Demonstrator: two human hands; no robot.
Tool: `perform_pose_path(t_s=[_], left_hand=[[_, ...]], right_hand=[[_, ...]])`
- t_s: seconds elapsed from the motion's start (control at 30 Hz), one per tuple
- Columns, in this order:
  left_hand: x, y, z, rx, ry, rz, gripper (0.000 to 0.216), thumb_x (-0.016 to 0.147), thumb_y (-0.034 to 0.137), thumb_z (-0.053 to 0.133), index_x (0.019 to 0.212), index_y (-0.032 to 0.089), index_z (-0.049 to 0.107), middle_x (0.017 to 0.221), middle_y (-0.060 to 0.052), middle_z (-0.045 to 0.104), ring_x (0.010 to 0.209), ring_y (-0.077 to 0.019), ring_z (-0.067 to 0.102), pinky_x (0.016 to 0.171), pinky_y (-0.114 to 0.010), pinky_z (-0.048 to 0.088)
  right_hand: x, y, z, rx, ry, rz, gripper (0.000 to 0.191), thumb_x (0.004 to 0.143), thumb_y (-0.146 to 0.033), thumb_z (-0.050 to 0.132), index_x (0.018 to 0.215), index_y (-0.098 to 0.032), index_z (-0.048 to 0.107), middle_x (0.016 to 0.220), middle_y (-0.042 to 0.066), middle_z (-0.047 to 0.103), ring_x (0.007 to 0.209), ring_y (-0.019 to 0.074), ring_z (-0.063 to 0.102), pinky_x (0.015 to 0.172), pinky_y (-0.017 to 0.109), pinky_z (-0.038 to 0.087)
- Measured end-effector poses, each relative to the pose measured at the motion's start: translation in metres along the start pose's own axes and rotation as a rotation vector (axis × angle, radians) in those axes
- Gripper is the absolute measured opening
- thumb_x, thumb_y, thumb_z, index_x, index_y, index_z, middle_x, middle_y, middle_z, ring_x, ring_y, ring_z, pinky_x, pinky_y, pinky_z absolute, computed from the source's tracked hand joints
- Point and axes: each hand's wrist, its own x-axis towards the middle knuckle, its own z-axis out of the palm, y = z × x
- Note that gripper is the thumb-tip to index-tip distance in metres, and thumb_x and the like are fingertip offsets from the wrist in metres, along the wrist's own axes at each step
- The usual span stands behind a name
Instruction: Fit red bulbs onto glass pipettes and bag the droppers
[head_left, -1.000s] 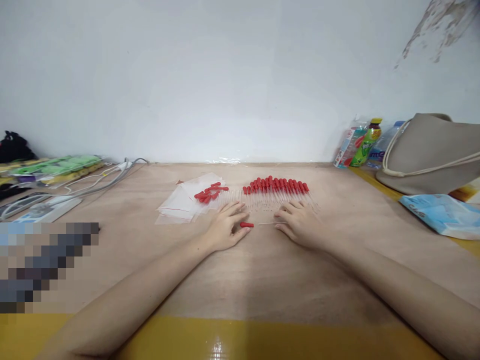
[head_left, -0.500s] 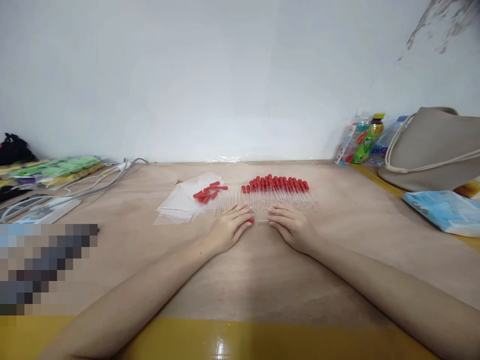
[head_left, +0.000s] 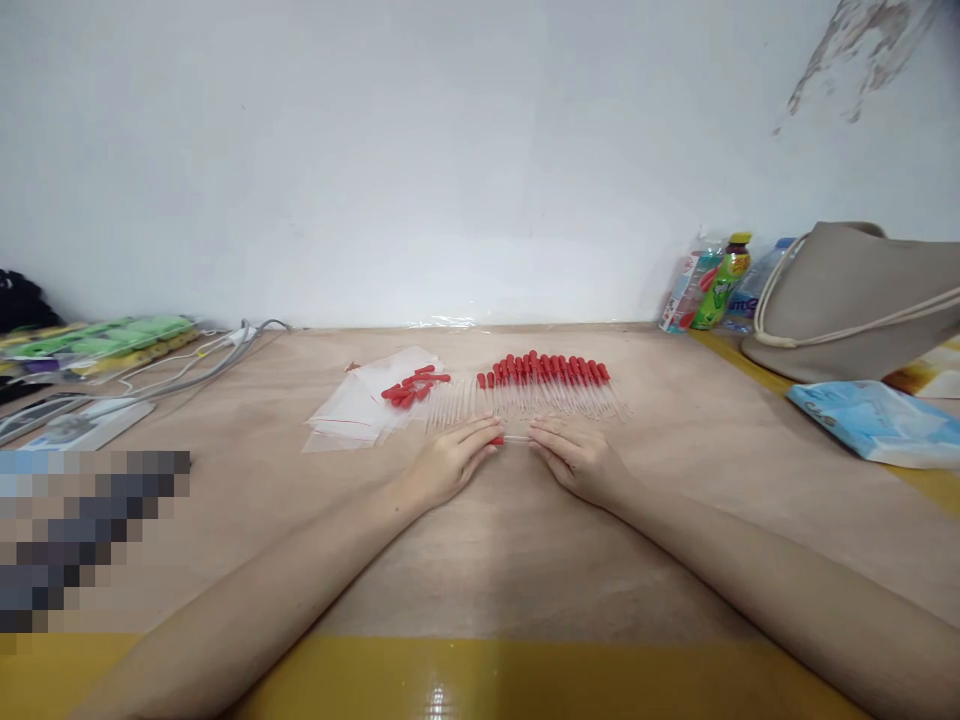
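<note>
Both hands have closed in on the middle of the table (head_left: 525, 570). A second ago the red bulb (head_left: 497, 440) and the glass tube (head_left: 517, 439) lay apart with a clear gap between them. Now the gap is gone and the two meet end to end, so the pair looks joined, or very nearly.

The left hand (head_left: 450, 465) lies low with its fingers pressed together, its tips over the bulb and hiding most of it. The right hand (head_left: 574, 460) mirrors it, fingers together and tips at the far end of the tube. I cannot tell from this angle whether either thumb is pinching underneath.

Just behind the fingertips is the row of red-capped droppers (head_left: 547, 380), with bare tubes (head_left: 450, 412) beside it. Further left, loose bulbs (head_left: 411, 387) sit on clear plastic bags (head_left: 349, 418).
</note>
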Motion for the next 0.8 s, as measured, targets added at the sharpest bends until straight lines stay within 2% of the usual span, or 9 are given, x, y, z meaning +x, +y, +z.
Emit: perform_pose_path(t_s=[0.2, 0.4, 0.6, 0.8], left_hand=[[0.001, 0.001, 0.001, -0.013, 0.021, -0.013, 0.027, 0.089, 0.022, 0.041, 0.113, 0.017, 0.053, 0.116, -0.007, 0.059, 0.113, -0.0164, 0.051, 0.096, -0.033, 0.044], [0.0, 0.001, 0.005, -0.048, 0.044, -0.103, 0.023, 0.088, 0.024, 0.044, 0.106, 0.018, 0.056, 0.104, -0.006, 0.064, 0.095, -0.016, 0.061, 0.085, -0.03, 0.05], [0.001, 0.002, 0.004, -0.107, 0.064, -0.139, 0.02, 0.087, 0.024, 0.046, 0.1, 0.016, 0.06, 0.095, -0.006, 0.067, 0.086, -0.0149, 0.063, 0.079, -0.028, 0.05], [0.003, 0.005, -0.001, -0.213, 0.008, -0.145, 0.019, 0.087, 0.024, 0.046, 0.097, 0.017, 0.061, 0.093, -0.005, 0.067, 0.086, -0.0142, 0.062, 0.079, -0.026, 0.049]], right_hand=[[0.004, -0.004, -0.001, -0.023, 0.071, -0.064, 0.015, 0.082, -0.017, 0.052, 0.091, -0.017, 0.065, 0.087, 0.005, 0.069, 0.085, 0.0156, 0.063, 0.081, 0.03, 0.051], [0.007, -0.012, -0.002, -0.023, 0.093, -0.131, 0.012, 0.079, -0.014, 0.056, 0.087, -0.015, 0.064, 0.082, 0.005, 0.069, 0.076, 0.0154, 0.064, 0.076, 0.03, 0.052], [0.008, -0.013, -0.002, -0.017, 0.107, -0.187, 0.012, 0.079, -0.012, 0.056, 0.088, -0.013, 0.063, 0.084, 0.006, 0.069, 0.076, 0.015, 0.064, 0.077, 0.03, 0.053], [0.005, -0.002, 0.0, -0.051, 0.086, -0.289, 0.017, 0.081, -0.01, 0.051, 0.093, -0.014, 0.063, 0.089, 0.007, 0.069, 0.083, 0.0159, 0.064, 0.08, 0.033, 0.052]])
